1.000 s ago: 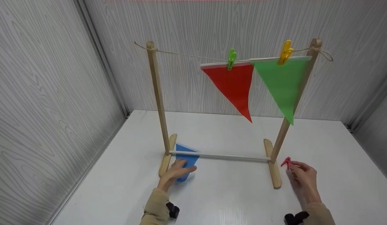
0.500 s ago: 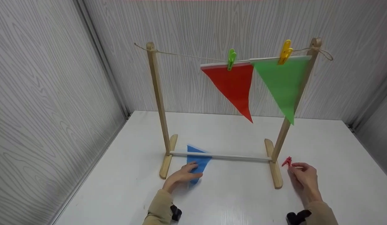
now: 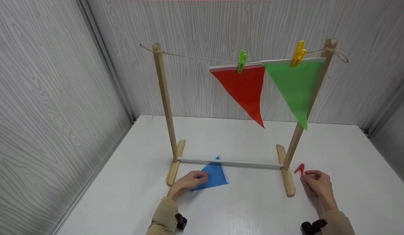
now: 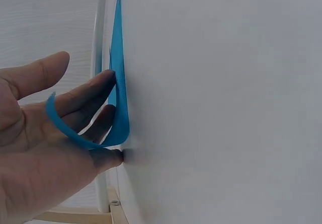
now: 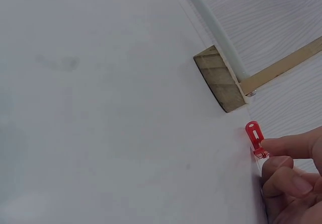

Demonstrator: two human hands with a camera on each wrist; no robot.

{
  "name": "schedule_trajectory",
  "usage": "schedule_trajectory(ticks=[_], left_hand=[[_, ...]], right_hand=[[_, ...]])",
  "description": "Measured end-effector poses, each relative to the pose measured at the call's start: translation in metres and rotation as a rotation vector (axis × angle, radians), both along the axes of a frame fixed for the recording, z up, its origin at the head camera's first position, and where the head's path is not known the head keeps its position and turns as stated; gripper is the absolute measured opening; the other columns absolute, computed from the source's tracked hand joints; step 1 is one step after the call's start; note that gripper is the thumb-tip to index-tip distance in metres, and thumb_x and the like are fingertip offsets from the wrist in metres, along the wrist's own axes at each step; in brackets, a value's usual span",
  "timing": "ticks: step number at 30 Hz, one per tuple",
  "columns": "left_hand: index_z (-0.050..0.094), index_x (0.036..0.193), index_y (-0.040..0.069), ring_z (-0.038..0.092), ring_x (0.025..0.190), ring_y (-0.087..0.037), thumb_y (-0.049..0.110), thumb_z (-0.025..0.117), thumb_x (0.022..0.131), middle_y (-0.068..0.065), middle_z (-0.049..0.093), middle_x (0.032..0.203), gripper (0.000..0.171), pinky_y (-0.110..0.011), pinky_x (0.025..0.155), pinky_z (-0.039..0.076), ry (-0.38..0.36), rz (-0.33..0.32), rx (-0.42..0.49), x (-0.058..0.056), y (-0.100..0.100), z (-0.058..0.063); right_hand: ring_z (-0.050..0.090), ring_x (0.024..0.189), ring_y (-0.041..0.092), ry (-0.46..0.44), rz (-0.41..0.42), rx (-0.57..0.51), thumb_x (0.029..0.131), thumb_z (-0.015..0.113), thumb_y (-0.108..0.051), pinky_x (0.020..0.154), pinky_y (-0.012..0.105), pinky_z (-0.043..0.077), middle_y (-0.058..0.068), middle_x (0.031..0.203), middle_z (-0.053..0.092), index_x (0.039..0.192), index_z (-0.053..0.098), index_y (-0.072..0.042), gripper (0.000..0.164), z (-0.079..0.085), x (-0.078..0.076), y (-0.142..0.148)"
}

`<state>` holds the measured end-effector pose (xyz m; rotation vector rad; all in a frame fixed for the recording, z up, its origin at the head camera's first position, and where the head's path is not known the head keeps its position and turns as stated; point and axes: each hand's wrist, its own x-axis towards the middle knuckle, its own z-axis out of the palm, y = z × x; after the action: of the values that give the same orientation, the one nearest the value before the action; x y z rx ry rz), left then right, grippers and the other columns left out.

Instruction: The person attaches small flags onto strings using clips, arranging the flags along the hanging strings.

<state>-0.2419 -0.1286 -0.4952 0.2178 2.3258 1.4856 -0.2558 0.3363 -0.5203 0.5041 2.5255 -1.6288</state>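
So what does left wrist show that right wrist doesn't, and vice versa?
Only left wrist: the left hand with its fingers touching the blue flag, one end of which curls up.

Only right wrist: the right hand, a finger touching the red clip.

Both: the table, the white rod, part of the wooden stand and the patterned wall.

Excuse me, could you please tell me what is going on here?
A person's left hand touches a blue pennant down at the white table, while the right hand holds a red clip at its fingertips. On the wooden stand, a red pennant and a green pennant already hang clipped to the string. The blue one is not up there yet.
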Motion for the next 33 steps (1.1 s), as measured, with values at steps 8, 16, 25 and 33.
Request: schedule_trajectory(ticks=[8, 16, 25, 33], left_hand=[[0.060, 0.129, -0.009, 0.048, 0.135, -0.047, 0.015, 0.053, 0.102, -0.029, 0.057, 0.137, 0.037, -0.059, 0.114, 0.038, 0.145, -0.007, -0.168, -0.007, 0.008, 0.015], [0.060, 0.132, -0.003, 0.052, 0.134, -0.044, 0.022, 0.060, 0.099, -0.023, 0.056, 0.141, 0.041, -0.058, 0.111, 0.042, 0.199, 0.045, -0.367, -0.008, 0.033, 0.026], [0.058, 0.133, -0.008, 0.050, 0.134, -0.045, 0.023, 0.062, 0.098, -0.027, 0.052, 0.143, 0.046, -0.058, 0.112, 0.041, 0.183, 0.034, -0.399, -0.014, 0.047, 0.013], [0.072, 0.106, -0.005, 0.065, 0.107, -0.038, 0.014, 0.071, 0.090, -0.021, 0.070, 0.110, 0.025, -0.052, 0.091, 0.055, 0.338, 0.166, -0.407, -0.019, 0.053, 0.001]], right_hand=[[0.054, 0.069, 0.006, 0.028, -0.002, 0.003, 0.096, 0.063, -0.022, 0.059, 0.023, 0.048, -0.006, 0.084, 0.058, 0.134, 0.050, 0.006, 0.048, -0.001, 0.001, -0.001], [0.053, 0.066, 0.007, 0.009, -0.005, 0.010, 0.098, 0.061, -0.023, 0.055, 0.024, 0.046, -0.005, 0.084, 0.057, 0.135, 0.049, 0.005, 0.048, -0.002, 0.001, -0.001], [0.052, 0.079, 0.013, 0.007, -0.011, 0.109, 0.096, 0.065, -0.038, 0.062, 0.023, 0.048, 0.005, 0.097, 0.058, 0.134, 0.050, 0.006, 0.060, -0.001, -0.002, -0.003], [0.053, 0.063, 0.012, 0.048, 0.022, 0.238, 0.092, 0.067, -0.051, 0.054, 0.026, 0.046, 0.005, 0.080, 0.058, 0.124, 0.053, 0.015, 0.074, 0.003, -0.009, -0.006]])
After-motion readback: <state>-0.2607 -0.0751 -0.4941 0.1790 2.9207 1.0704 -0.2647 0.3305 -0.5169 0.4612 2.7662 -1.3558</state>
